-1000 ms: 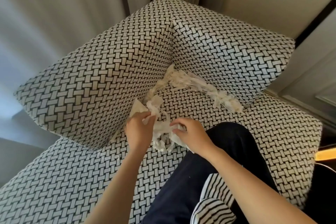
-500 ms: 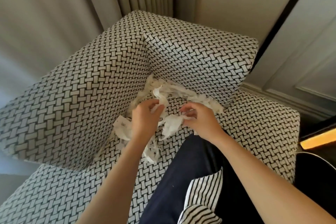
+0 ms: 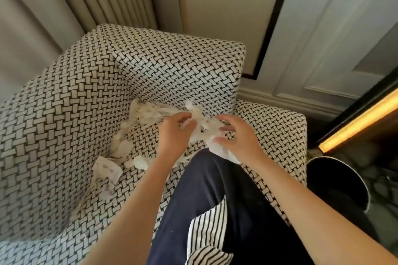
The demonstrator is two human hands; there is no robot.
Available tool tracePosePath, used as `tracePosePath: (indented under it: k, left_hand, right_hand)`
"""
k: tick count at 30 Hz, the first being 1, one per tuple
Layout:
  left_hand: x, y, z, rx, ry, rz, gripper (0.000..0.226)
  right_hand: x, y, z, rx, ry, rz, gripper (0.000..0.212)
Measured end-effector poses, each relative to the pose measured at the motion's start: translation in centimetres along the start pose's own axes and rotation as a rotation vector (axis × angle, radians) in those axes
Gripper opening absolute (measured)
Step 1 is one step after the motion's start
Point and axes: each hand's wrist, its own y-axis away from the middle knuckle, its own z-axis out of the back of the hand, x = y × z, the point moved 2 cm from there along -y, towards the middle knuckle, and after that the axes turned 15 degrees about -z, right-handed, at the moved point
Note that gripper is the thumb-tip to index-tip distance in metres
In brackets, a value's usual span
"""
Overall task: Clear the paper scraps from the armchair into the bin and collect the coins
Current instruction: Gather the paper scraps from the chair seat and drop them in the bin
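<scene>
Now | left grip, right grip: both clutch paper wad between them | loose scraps leftward

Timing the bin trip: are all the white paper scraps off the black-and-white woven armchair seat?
No, loose white paper scraps lie on the seat of the black-and-white woven armchair.

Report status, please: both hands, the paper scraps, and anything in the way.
Left hand and right hand grip paper bunch by seat back. Loose scraps lie along armchair side. No coins in view. Bin at right, path looks open.
</scene>
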Motion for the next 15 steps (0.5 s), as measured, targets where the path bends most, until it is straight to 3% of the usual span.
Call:
tracePosePath:
  k: [3, 8, 15]
  left_hand:
    - [-0.6, -0.3, -1.0, 0.016, -0.019, -0.01, 0.032]
    - [-2.0, -1.3, -3.0, 0.066, 0.009, -0.002, 0.032]
    - [-6.2, -3.1, -9.9, 0.236, 0.047, -0.051, 0.021]
  right_hand:
    - [-0.9, 0.3, 1.0, -0.066, -0.009, -0.045, 0.053]
    - [-1.8, 0.6, 3.9, -0.11, 0.035, -0.084, 0.026]
    - [-4.8, 1.9, 11.0, -0.208, 0.04, -0.141, 0.013]
